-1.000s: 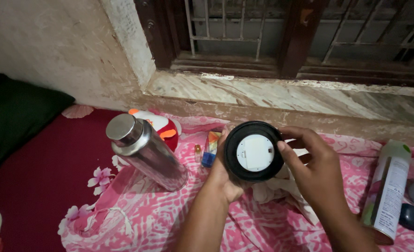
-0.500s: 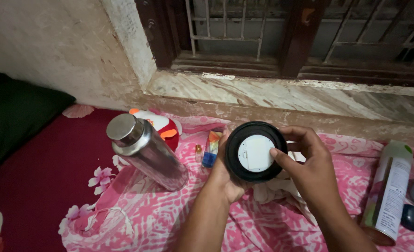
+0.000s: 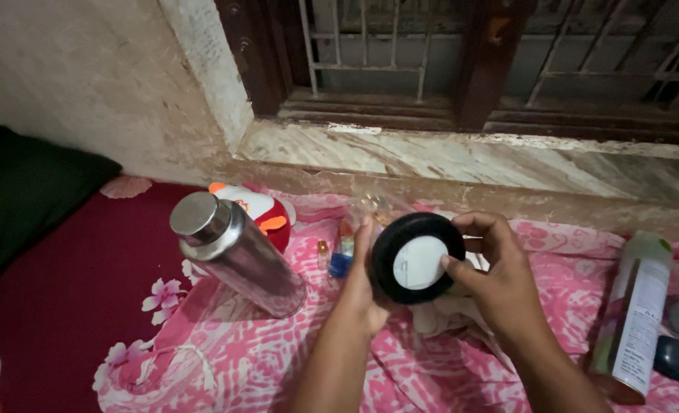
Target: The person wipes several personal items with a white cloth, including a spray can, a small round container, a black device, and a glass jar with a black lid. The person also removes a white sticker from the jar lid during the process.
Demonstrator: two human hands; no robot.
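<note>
Since a second ago the right thumb has slid from the jar's rim onto its white disc, while the jar [image 3: 418,258] has barely shifted. Both hands hold it up above the pink cloth [image 3: 225,359], its round face tipped toward the camera. The left hand [image 3: 364,294] cups it at 9 o'clock, fingers hidden behind; the right hand [image 3: 500,283] wraps it from 3 o'clock, fingers curled over the top edge and thumb pressed flat on the disc. Both grips are narrow and closed on the jar.

Whether it is being opened or shut I cannot tell: no lid lies apart and no gap shows, so it looks closed and merely handled.

It is a squat black cylinder, matte, with a smooth white circular label or inset. At 9 o'clock a polished steel bottle [image 3: 236,256] stands tilted on the floral, crumpled cloth. At 3 o'clock stands a tall green-and-white spray can [image 3: 636,313]. Behind runs a veined marble sill [image 3: 469,164].
</note>
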